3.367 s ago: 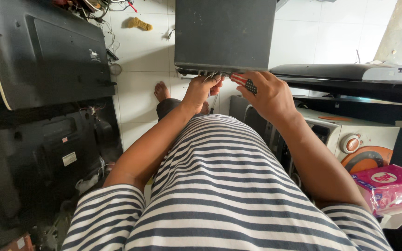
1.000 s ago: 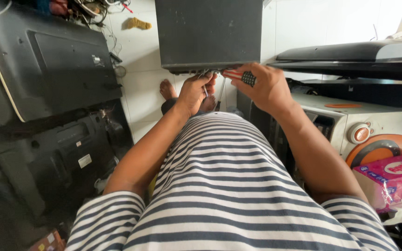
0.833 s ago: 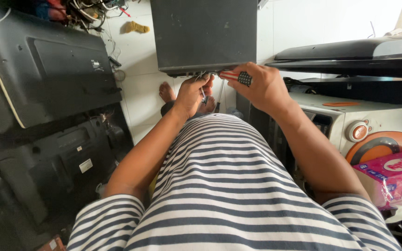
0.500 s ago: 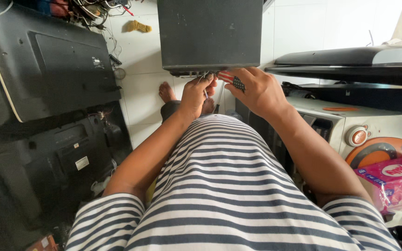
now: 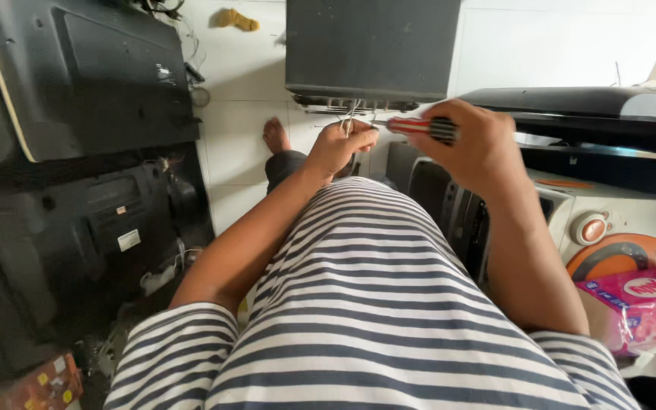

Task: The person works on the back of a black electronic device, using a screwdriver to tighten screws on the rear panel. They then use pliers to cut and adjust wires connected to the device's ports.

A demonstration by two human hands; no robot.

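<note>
White floor tiles back a dark metal case (image 5: 372,47), where the right hand (image 5: 471,144) clasps a red-handled screwdriver (image 5: 421,127) and the left hand (image 5: 338,144) apparently pinches thin wires (image 5: 349,115).

At the near right edge we see a pink plastic-wrapped package (image 5: 639,307), soft and rectangular, with a round white and red emblem on its top face; it lies just beside a pale appliance with an orange panel. On the left, two dark flat screens lie with their backs toward us: the far one (image 5: 93,72) is tilted, black with a pale rim along its left edge, and the nearer one (image 5: 77,228) carries a small white rectangular label (image 5: 128,240) on its grey back. At the near left corner sits a reddish-brown box (image 5: 28,387) dotted with small yellow stickers.
</note>
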